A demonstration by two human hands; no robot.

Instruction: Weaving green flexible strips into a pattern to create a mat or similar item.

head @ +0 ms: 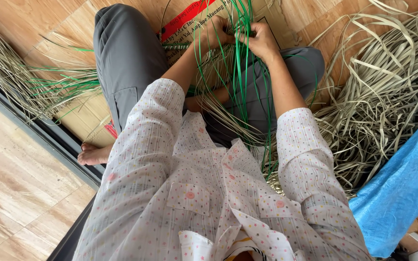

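Left hand (217, 33) and right hand (260, 39) pinch green strips (242, 72), hemmed by straw piles (388, 87).

Two hands up at the far end: the left hand (217, 33) and the right hand (260, 39), both closed on one bundle of green strips (242, 72). One bare foot (93, 154) shows at the near left. Two heaps of pale dried strips, one far left (10, 72), one right (388, 82). One flattened cardboard box (90, 113). One blue sheet (405, 186), near right.
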